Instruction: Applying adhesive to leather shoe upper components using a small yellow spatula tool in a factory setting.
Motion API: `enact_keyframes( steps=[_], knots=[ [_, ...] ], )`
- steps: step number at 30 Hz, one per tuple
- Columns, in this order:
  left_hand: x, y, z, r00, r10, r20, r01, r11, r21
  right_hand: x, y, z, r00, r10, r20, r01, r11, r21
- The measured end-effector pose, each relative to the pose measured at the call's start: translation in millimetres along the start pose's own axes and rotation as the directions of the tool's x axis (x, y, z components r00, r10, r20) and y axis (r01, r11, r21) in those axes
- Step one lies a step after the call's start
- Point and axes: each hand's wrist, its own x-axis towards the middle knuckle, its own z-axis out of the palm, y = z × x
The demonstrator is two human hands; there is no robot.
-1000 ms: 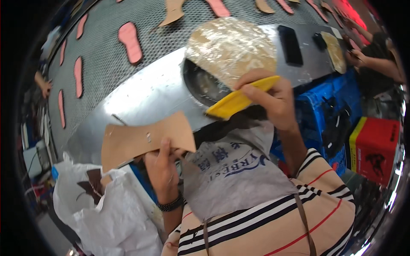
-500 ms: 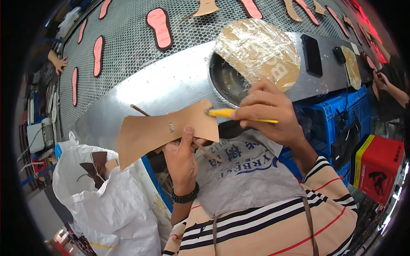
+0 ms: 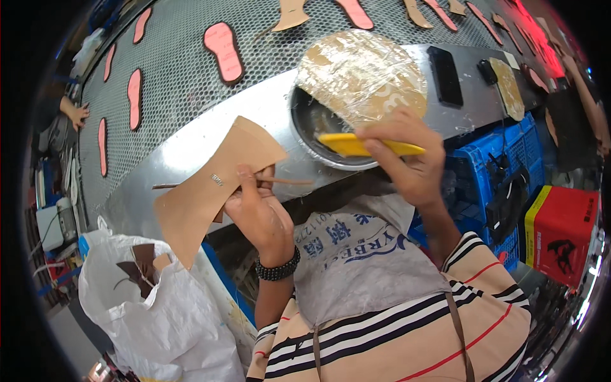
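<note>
My left hand (image 3: 264,219) grips a tan leather-like shoe piece (image 3: 200,194), narrow in the middle and flared at both ends, thumb on top. A small silvery mark lies near its centre. Thin brown strips (image 3: 289,181) stick out from under it on both sides; what they belong to is hidden. A yellow-handled brush (image 3: 347,144) is in my right hand (image 3: 410,159), its tip over the dark opening of a round metal bowl (image 3: 304,118). Whether the tip touches the contents cannot be seen. Film-wrapped cardboard (image 3: 363,70) covers most of the bowl.
Pink dark-edged insoles (image 3: 224,52) lie on the mesh conveyor (image 3: 175,83) beyond the metal ledge. On the ledge are a black phone (image 3: 445,76) and a cable. A white sack (image 3: 172,318) stands left; blue crates (image 3: 468,184) and a red box (image 3: 563,232) right. Other people's hands (image 3: 77,116) show at the sides.
The brush has left the tan piece and moved to the bowl's opening with my right hand. My left hand has tilted the piece, its right end now higher. The view has shifted slightly.
</note>
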Motion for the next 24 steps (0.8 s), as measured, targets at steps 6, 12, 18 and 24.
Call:
enact_keyframes(
  steps=[6, 12, 18, 24],
  knots=[
    [19, -32, 15, 0.991, 0.120, -0.062, -0.120, 0.993, 0.003, -4, 21, 16, 0.990, -0.005, 0.141, 0.035, 0.976, -0.214],
    [18, -53, 13, 0.976, 0.147, -0.159, -0.139, 0.989, 0.057, -13, 6, 37, 0.980, 0.159, -0.123, -0.162, 0.987, -0.019],
    [17, -56, 7, 0.980, 0.166, -0.113, -0.163, 0.986, 0.041, -9, 7, 45, 0.968, 0.221, -0.116, -0.220, 0.975, 0.024],
    [71, 1, -7, 0.998, 0.010, 0.060, -0.021, 0.980, 0.196, -18, 15, 23, 0.930, 0.312, -0.194, -0.314, 0.949, 0.020]
  ],
)
